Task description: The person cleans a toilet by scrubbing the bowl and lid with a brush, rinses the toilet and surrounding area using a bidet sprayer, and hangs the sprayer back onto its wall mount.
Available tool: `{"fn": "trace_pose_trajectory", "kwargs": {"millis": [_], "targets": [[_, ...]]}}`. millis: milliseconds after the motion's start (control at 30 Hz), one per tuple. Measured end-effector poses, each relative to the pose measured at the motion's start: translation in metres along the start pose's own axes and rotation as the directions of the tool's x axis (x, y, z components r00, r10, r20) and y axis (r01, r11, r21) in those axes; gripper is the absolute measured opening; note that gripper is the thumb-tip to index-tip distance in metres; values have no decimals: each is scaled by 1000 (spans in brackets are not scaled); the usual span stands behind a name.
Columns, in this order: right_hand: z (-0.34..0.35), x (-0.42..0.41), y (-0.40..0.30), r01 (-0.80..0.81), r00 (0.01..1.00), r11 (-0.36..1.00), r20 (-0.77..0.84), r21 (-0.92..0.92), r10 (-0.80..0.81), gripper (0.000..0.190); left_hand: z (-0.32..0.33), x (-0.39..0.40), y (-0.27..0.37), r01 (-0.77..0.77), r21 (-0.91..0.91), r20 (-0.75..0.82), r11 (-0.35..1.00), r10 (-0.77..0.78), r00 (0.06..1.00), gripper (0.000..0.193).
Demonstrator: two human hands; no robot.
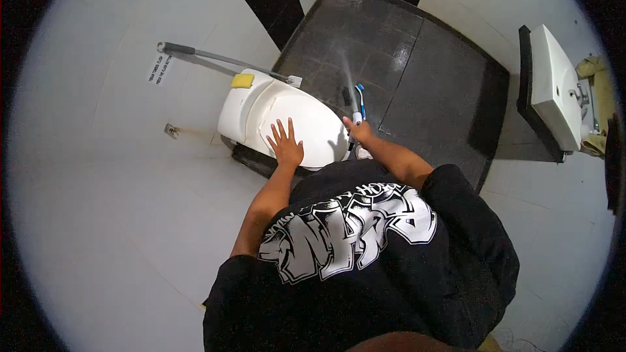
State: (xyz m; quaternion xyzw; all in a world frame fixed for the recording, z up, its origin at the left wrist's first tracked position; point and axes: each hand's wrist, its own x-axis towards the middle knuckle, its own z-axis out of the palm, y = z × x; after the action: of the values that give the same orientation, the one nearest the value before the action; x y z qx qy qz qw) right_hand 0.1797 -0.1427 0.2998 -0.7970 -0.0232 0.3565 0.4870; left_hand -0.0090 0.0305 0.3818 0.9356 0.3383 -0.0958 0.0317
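My left hand (287, 147) lies with spread fingers over the white toilet lid (313, 127), which is down; it seems to touch the lid. In my right hand (361, 132) is a white bidet sprayer (357, 118), held beside the front of the toilet. A jet of water (348, 73) shoots from it across the dark floor. Just beyond the sprayer, a blue and white brush (361, 100) lies on the floor tiles. A yellow sponge (242, 81) rests on top of the toilet tank (234, 112).
A long grey pole with a dark grip (220, 56) leans behind the tank against the wall. On the right wall hangs a white washbasin (555, 90) with a metal faucet (582, 95). Wet dark tiles (411, 88) cover the floor. A wall sign (160, 69) bears writing.
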Motion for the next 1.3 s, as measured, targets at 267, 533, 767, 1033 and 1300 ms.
{"fn": "trace_pose_trajectory", "kwargs": {"millis": [267, 533, 767, 1033, 1300], "targets": [[3, 30, 37, -157, 966, 986, -215, -52, 142, 56, 2, 0, -2, -21, -4, -15, 1000, 21, 1000, 87], [6, 44, 58, -244, 914, 942, -270, 233, 303, 54, 5, 1, -1, -66, -11, -54, 998, 65, 996, 88], [-11, 22, 46, -302, 837, 851, -309, 429, 453, 52, 5, 2, 7, -74, -11, -15, 997, 74, 997, 88], [-2, 22, 46, -397, 824, 871, -307, 289, 477, 51, 15, 5, 0, -170, -29, -117, 985, 166, 979, 87], [-7, 19, 53, -473, 820, 871, -298, 131, 489, 52, 3, 3, 8, -119, -39, 4, 992, 119, 993, 87]]}}
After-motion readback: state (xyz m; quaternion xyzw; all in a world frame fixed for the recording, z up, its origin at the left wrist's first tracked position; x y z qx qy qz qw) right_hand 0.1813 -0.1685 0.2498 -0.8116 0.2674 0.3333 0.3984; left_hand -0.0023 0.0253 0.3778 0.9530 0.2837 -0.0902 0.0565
